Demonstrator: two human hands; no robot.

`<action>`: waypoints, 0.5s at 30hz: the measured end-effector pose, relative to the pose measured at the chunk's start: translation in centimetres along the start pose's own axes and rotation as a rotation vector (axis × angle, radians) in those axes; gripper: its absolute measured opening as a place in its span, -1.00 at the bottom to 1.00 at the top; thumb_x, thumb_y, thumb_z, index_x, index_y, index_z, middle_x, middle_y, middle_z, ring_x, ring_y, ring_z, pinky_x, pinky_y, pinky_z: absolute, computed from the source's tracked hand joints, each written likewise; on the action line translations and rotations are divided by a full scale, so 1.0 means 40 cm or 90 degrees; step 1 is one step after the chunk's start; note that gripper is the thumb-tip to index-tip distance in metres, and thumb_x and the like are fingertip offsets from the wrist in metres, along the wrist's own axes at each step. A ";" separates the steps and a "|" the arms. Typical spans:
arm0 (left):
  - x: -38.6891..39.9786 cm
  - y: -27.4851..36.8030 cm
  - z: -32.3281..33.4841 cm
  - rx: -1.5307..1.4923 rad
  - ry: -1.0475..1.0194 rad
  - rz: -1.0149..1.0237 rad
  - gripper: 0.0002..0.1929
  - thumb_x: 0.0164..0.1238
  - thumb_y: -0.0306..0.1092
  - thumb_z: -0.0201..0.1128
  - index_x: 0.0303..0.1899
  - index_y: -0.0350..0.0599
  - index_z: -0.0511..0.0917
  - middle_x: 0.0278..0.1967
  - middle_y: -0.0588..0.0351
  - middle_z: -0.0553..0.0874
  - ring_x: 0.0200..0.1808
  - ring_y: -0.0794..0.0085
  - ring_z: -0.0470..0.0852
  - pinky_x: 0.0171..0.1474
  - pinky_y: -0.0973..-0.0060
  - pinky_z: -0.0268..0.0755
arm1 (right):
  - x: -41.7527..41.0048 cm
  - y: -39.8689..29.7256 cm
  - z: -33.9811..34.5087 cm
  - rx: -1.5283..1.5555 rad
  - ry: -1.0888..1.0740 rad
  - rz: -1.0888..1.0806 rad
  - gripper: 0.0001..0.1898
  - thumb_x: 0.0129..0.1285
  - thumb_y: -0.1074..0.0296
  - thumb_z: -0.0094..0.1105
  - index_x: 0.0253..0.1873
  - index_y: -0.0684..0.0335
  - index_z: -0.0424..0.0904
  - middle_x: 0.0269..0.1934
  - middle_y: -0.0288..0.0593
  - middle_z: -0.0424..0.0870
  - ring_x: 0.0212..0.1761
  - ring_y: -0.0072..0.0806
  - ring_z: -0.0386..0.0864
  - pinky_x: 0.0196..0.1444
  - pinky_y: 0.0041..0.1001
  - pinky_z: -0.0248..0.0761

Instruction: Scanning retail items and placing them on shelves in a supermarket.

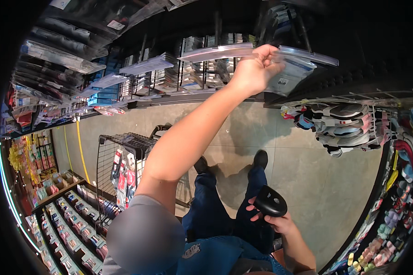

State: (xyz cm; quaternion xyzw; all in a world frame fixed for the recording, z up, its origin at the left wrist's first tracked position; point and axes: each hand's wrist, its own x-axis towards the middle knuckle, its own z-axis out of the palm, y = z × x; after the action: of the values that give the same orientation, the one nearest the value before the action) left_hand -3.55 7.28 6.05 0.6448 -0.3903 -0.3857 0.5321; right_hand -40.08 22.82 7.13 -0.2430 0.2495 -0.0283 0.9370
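Observation:
My left arm reaches up and across to the merchandise rack. At the rack front, the fingers of my left hand (pixel 258 70) are closed at the edge of a clear plastic package (pixel 287 77), slightly blurred, with a pale label on it. Clear price-label holders flank that hand: one holder (pixel 216 52) to its left and another holder (pixel 311 56) to its right. Down by my right thigh, my right hand (pixel 278 220) grips a black handheld barcode scanner (pixel 271 201). The scanner's rounded head faces upward and hides part of the fingers.
A black wire shopping cart (pixel 105 161) stands at my left, with packaged goods (pixel 124 175) on its side. Hanging socks (pixel 344 120) jut out at right. Tiered shelving (pixel 65 227) stands at lower left. Plastic-bagged goods (pixel 58 56) fill the upper left rack.

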 end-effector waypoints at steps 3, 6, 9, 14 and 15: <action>-0.008 -0.020 -0.007 -0.003 0.007 0.002 -0.74 0.34 -0.48 0.40 0.04 -0.19 0.65 -0.32 0.39 0.64 -0.33 0.74 0.48 -0.14 0.67 0.42 | 0.007 -0.005 0.000 0.004 0.009 -0.001 -0.25 0.26 0.45 0.34 0.50 0.47 0.18 0.37 0.36 0.39 0.33 0.16 0.51 0.11 -0.11 0.67; -0.014 -0.038 -0.015 0.025 0.027 0.046 -0.73 0.34 -0.48 0.41 0.04 -0.14 0.66 -0.34 0.35 0.65 -0.34 0.71 0.50 -0.17 0.63 0.44 | 0.008 -0.002 0.005 0.015 0.029 0.000 -0.25 0.25 0.44 0.35 0.49 0.47 0.19 0.36 0.36 0.40 0.34 0.15 0.52 0.11 -0.11 0.67; -0.006 -0.046 -0.031 0.143 0.040 0.079 -0.75 0.36 -0.46 0.42 0.02 -0.15 0.64 -0.33 0.29 0.68 -0.33 0.68 0.55 -0.15 0.61 0.47 | 0.007 0.001 0.006 0.021 0.031 0.009 -0.25 0.24 0.44 0.35 0.48 0.46 0.20 0.36 0.36 0.40 0.34 0.13 0.52 0.11 -0.11 0.67; 0.055 -0.031 -0.046 0.035 0.051 0.142 -0.75 0.38 -0.48 0.41 0.03 -0.20 0.61 -0.20 0.21 0.75 -0.18 0.63 0.67 -0.05 0.60 0.54 | 0.012 0.001 0.005 0.018 0.046 0.008 -0.25 0.24 0.42 0.37 0.47 0.47 0.22 0.36 0.35 0.40 0.34 0.13 0.52 0.11 -0.11 0.67; 0.064 -0.026 -0.045 -0.002 0.032 0.155 -0.74 0.37 -0.52 0.40 0.04 -0.22 0.60 -0.16 0.19 0.76 -0.14 0.63 0.69 0.00 0.59 0.56 | 0.012 0.000 0.004 0.016 0.040 0.007 -0.26 0.24 0.41 0.37 0.47 0.48 0.23 0.36 0.35 0.41 0.34 0.12 0.52 0.11 -0.11 0.67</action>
State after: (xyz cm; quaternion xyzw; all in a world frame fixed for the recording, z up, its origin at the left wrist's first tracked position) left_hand -0.81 5.79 5.06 0.6013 -0.4515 -0.3026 0.5857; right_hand -39.57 22.82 7.02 -0.2289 0.2800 -0.0343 0.9317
